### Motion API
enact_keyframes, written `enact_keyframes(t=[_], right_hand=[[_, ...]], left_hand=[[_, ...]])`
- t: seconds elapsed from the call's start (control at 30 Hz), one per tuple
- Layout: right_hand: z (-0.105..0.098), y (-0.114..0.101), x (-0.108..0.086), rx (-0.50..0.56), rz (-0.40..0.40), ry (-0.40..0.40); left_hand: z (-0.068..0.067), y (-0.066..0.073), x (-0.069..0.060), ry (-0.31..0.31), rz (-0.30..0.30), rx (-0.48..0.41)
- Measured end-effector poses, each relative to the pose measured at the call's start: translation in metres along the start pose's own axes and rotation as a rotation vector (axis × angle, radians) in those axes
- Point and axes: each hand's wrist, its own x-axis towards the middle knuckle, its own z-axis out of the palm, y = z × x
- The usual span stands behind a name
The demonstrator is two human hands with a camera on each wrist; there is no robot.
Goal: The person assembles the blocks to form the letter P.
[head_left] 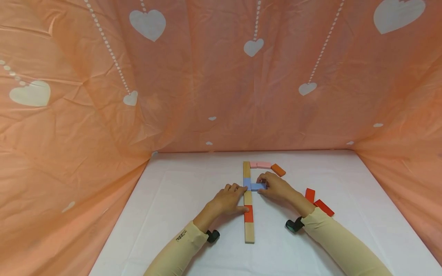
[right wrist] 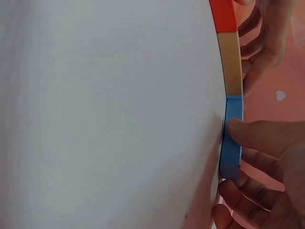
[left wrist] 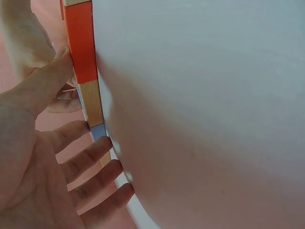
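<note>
A straight column of flat wooden blocks runs away from the person: plain wood (head_left: 249, 234), orange-red (head_left: 248, 216), plain wood, blue (head_left: 246, 182), plain wood (head_left: 246, 168). Along its left side lies my left hand (head_left: 226, 200), fingers spread, thumb on the orange-red block and index fingertip at the blue one. My right hand (head_left: 277, 188) pinches a second blue block (right wrist: 231, 143) between thumb and fingers. That block lies crosswise on the table, its left end against or very near the column's blue block. Part of its right end is hidden by the fingers in the head view.
Two pink blocks (head_left: 264, 165) extend right from the column's far end, with a tilted orange block (head_left: 278, 170) beyond them. Two red blocks (head_left: 324, 207) lie beside the right forearm. An orange curtain (head_left: 221, 96) with hearts hangs behind the white table (head_left: 165, 214).
</note>
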Motion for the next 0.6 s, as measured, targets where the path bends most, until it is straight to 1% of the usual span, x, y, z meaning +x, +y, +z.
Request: enact_keyframes(t=[0.37,0.47,0.6], right_hand=[[-0.0022,-0.003,0.0,0.006,0.007,-0.009],[-0.003,-0.0021,-0.001,0.022,0.016,-0.009],[-0.0075,0.0025,-0.0064,0.054,0.009,0.012]], left_hand=[[-0.0011,0.001,0.0009,-0.003,-0.005,0.005],[-0.0011,0.0009,0.0013,-0.004,-0.004,0.008],[-0.0012,0.0008,0.0011,-0.008,-0.004,0.004]])
